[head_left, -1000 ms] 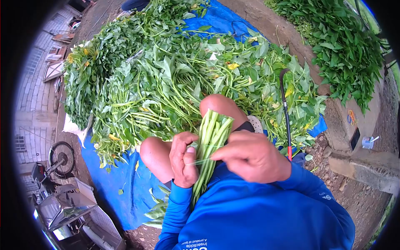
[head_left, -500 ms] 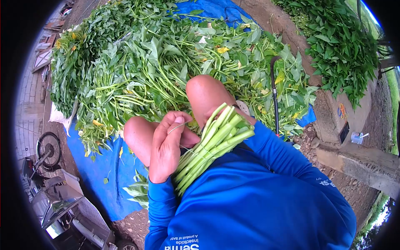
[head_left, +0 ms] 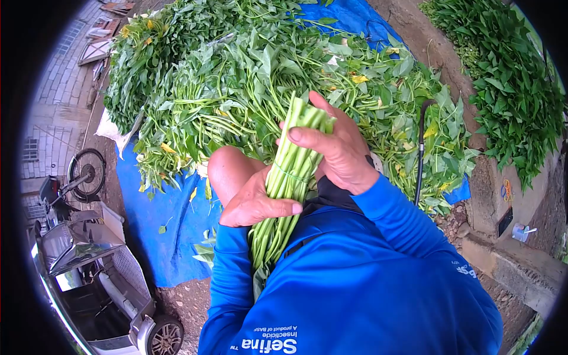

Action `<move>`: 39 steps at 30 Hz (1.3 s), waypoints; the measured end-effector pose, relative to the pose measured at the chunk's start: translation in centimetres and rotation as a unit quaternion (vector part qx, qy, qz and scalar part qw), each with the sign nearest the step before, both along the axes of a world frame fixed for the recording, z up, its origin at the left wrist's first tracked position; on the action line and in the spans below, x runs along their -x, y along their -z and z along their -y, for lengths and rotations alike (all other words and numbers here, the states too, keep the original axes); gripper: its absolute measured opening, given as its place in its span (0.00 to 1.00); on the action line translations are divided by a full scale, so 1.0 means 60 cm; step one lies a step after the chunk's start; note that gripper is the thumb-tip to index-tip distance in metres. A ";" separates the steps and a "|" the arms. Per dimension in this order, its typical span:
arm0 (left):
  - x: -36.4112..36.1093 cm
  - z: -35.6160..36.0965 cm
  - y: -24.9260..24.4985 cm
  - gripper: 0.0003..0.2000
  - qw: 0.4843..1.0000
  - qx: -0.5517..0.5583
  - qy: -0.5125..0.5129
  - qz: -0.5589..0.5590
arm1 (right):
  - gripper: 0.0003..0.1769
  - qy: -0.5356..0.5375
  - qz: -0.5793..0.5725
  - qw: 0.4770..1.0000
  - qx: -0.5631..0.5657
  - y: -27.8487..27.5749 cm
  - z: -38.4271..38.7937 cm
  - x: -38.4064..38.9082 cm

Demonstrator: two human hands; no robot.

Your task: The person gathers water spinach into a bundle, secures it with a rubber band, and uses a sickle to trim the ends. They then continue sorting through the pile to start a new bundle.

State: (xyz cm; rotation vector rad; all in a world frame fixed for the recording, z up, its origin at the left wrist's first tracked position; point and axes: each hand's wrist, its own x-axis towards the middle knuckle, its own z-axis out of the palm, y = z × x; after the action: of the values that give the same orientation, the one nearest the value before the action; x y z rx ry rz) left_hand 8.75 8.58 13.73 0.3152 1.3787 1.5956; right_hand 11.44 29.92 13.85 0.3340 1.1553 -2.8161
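A bunch of leafy green stems [head_left: 291, 160], probably water spinach, stands tilted over my lap with its cut ends up. A thin tie [head_left: 293, 176] circles it near the middle. My left hand [head_left: 254, 201] is wrapped round the bunch just below the tie, thumb across the front. Near the cut ends, my right hand [head_left: 343, 148] grips the bunch from the right, its thumb lying over the stems. The bunch's leafy end is mostly hidden against my shirt.
A large heap of cut greens [head_left: 231, 77] lies ahead on a blue tarp [head_left: 148, 231]. A dark curved handle [head_left: 421, 148] stands at its right. More bundled greens [head_left: 509, 89] are far right. A motorcycle [head_left: 86, 174] and a vehicle with a sidecar-like body [head_left: 100, 278] stand left.
The bunch has turned more upright and moved up. My left hand went from pinching the tie's loose end to holding the stems. My right hand, mostly hidden before, now grips the cut ends.
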 end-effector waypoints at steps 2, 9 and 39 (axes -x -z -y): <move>0.037 0.042 0.065 0.37 0.989 -0.070 0.112 0.069 | 0.49 0.003 -0.035 0.999 0.024 -0.013 0.027 0.027; 0.015 0.060 -0.069 0.50 0.908 0.123 -0.132 -0.379 | 0.52 0.072 -0.118 0.990 0.020 -0.088 0.080 0.101; 0.180 0.021 -0.407 0.26 0.773 -0.147 -0.302 -0.538 | 0.44 -0.003 -0.360 0.806 -0.469 -0.312 0.112 0.163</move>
State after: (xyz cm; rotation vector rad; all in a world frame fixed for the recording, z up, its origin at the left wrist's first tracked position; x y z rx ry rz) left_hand -2.06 7.34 38.12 1.2248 2.2265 2.3139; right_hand 1.67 23.22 32.59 -0.7872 2.6156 -2.1030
